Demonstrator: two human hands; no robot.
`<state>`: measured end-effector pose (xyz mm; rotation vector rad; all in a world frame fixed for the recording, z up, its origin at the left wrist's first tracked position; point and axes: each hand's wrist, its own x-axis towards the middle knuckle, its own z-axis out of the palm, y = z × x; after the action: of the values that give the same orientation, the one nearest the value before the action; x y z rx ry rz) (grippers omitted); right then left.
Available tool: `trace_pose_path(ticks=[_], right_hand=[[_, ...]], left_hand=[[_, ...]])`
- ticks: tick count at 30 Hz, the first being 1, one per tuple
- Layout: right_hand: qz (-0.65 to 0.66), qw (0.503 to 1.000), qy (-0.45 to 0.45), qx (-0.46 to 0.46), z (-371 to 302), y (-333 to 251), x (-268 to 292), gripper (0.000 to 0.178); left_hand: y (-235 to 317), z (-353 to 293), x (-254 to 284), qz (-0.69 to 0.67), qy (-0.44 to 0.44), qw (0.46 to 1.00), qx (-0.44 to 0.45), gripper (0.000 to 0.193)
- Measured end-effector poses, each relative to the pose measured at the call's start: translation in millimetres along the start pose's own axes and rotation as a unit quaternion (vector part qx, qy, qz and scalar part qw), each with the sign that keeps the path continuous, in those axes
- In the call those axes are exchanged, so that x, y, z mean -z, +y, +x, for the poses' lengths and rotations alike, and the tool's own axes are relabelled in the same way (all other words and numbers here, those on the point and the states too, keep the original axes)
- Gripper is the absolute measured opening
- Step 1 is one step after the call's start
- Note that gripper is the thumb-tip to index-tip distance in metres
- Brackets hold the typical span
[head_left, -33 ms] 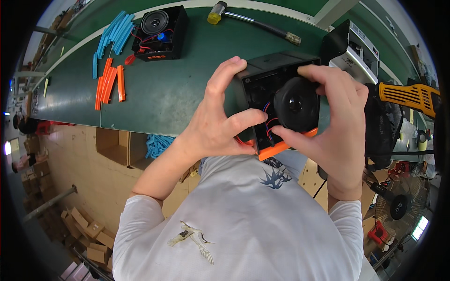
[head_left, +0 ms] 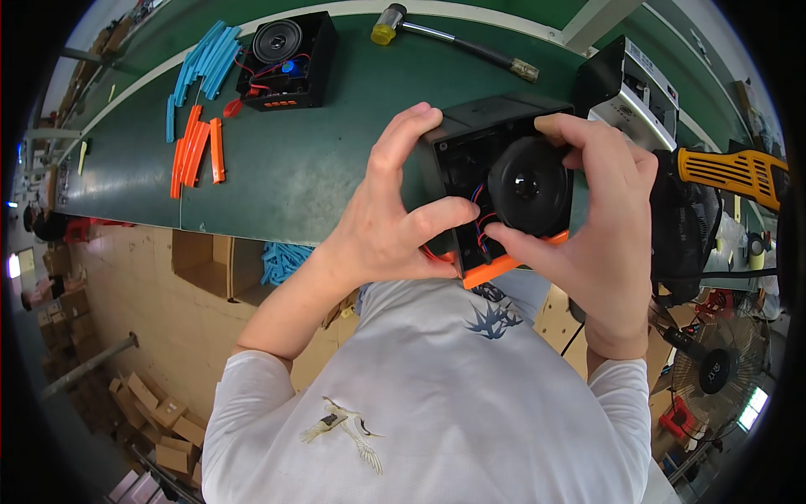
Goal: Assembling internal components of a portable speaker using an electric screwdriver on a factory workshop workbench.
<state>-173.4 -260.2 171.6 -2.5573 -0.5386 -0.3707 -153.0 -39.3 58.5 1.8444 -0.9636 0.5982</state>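
Above the near edge of the bench, my left hand (head_left: 382, 206) grips a black speaker box (head_left: 483, 113) with an orange strip (head_left: 491, 270) along its near edge. Its fingers wrap the box's left outer side, and the thumb reaches into the open front beside thin red and blue wires (head_left: 480, 223). My right hand (head_left: 600, 189) spans a round black speaker (head_left: 531, 186), its thumb at the lower rim and fingertips at the upper edge. The speaker sits in the right part of the box's opening; whether it is seated there I cannot tell. The right fingers partly hide the box's right side.
On the green bench (head_left: 285, 176) lie blue strips (head_left: 206, 59), orange strips (head_left: 195, 147), another speaker box (head_left: 306, 71) and a mallet (head_left: 453, 38). A silver-and-black device (head_left: 634, 92) and a yellow-handled tool (head_left: 730, 172) stand at right. Below are a fan (head_left: 714, 370) and cartons (head_left: 176, 454).
The speaker has shifted very slightly to the left within the box's opening. Both hands keep nearly the same place and grip.
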Motion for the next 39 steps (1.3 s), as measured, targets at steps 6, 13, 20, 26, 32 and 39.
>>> trace_pose_path(ticks=[6, 13, 20, 26, 32, 39], right_hand=[[-0.04, 0.999, -0.013, 0.025, 5.4, 0.1, -2.7, 0.06], [-0.057, 0.997, -0.054, 0.012, 19.1, 12.6, -10.9, 0.057], [-0.008, 0.997, 0.077, -0.014, 12.2, 26.8, -14.6, 0.058], [0.209, 0.944, 0.25, 0.053, -46.3, 69.6, -74.1, 0.027], [0.212, 0.958, 0.168, 0.092, -64.9, 89.8, -129.9, 0.016], [0.205, 0.969, 0.087, 0.108, -64.5, 91.4, -136.6, 0.02]], left_hand=[[2.1, 0.3, 0.8, 0.011, -0.014, 1.0, -0.009, 0.071], [-3.3, -0.9, -4.7, -0.039, -0.05, 0.993, 0.097, 0.083], [-26.9, 8.9, -5.1, -0.061, -0.105, 0.976, 0.179, 0.101], [-109.5, 105.3, 4.0, 0.016, -0.064, 0.986, 0.15, 0.098], [-287.8, 198.1, -17.1, -0.064, -0.062, 0.981, 0.175, 0.082], [-392.5, 254.5, -68.2, -0.056, -0.035, 0.991, 0.112, 0.087]])
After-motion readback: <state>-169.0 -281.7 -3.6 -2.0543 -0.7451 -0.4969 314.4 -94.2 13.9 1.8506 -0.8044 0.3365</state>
